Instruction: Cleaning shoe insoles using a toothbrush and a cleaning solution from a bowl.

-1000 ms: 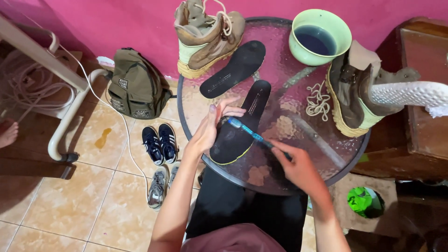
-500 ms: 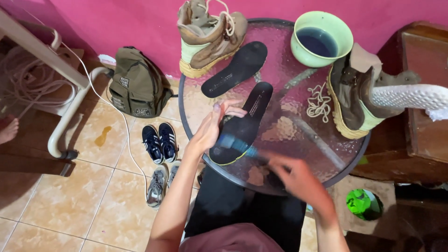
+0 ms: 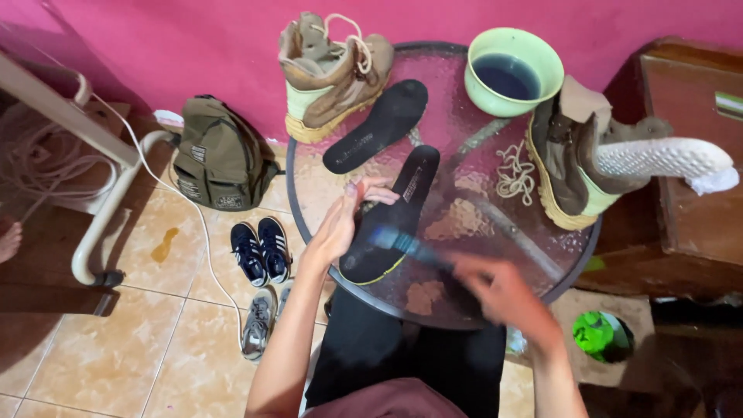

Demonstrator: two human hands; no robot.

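Observation:
On the round glass table (image 3: 495,224) lies a black insole (image 3: 398,209) with a yellow edge. My left hand (image 3: 344,220) presses on its left side and holds it down. My right hand (image 3: 499,290), blurred by motion, grips a blue brush (image 3: 406,244) whose head rests on the near half of the insole. A second black insole (image 3: 375,125) lies further back. Two tan boots stand on the table, one at the back (image 3: 333,73) and one at the right (image 3: 576,159). A green bowl (image 3: 515,73) of dark water is at the back right.
Loose laces (image 3: 515,170) lie beside the right boot. On the tiled floor are an olive backpack (image 3: 220,159), dark blue sneakers (image 3: 259,248), a grey shoe (image 3: 259,321) and a white cable. A wooden cabinet (image 3: 689,193) stands to the right, and a green container (image 3: 600,334) sits low on the right.
My right hand has moved the brush back and forth along the insole and now sits further toward me. My left hand stays on the insole.

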